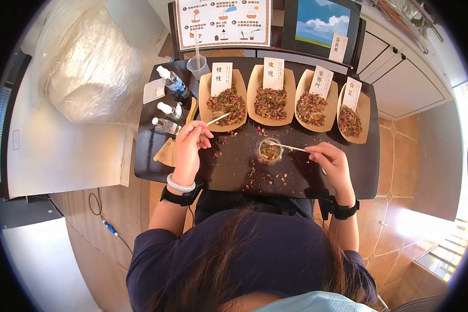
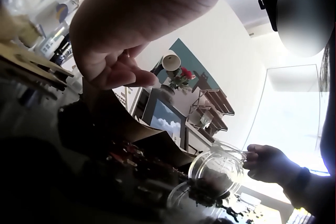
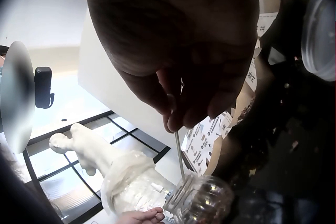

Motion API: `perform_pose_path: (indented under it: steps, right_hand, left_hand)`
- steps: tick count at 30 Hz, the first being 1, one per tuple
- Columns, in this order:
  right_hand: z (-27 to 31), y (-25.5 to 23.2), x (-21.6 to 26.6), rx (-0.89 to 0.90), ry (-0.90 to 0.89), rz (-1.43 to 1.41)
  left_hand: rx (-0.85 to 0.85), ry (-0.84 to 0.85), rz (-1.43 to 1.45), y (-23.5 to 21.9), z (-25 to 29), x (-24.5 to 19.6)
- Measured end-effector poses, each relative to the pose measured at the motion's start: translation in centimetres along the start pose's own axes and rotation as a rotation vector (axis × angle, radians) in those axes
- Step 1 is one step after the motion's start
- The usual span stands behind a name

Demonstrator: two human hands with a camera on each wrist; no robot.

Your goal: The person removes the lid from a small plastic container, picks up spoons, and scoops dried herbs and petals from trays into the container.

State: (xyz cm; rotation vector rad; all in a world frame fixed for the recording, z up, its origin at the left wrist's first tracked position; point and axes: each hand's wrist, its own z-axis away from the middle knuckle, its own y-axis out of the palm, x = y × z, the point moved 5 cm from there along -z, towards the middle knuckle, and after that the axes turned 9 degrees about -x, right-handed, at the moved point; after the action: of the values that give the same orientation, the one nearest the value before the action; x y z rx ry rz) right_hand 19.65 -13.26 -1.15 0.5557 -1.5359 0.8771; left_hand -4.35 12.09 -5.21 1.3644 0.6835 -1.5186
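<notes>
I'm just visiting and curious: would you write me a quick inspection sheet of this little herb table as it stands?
Surface: dark table, strewn with dried petals.
Job's things: small glass jar holding herbs; four labelled paper trays of dried herbs.
Clutter: three small bottles, a plastic cup, a bulky plastic bag.
Hands: left hand pinches a stick over the first tray; right hand pinches a thin spoon at the jar.
Cables: one on the floor.
Surroundings: instruction card, sky picture, white cabinets.

Left hand [image 1: 191,140]: raised, fingers curled, fingertips pinched together on a thin stick; wrist wears a bangle and a dark strap. Right hand [image 1: 332,162]: lower, fingers bent, pinching a slim spoon handle (thumb against forefinger); forearm bare, dark strap at wrist.
</notes>
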Motion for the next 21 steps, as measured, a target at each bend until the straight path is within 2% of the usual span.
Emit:
perform_pose_path:
  steps: [13,19,21]
  right_hand:
    - [-0.2,-0.4,-0.3,-0.032,0.066,-0.136]
    - [-0.2,-1.2,-1.2,-0.080,0.083,-0.226]
    - [-0.2,-1.4,-1.6,-0.115,0.091,-0.248]
  left_hand:
    - [0.032,0.012,0.143,-0.1,0.4,-0.4]
    - [0.102,0.000,0.214,0.5,0.9,-1.0]
    - [0.147,-0.050,0.212,1.1,1.3,-1.1]
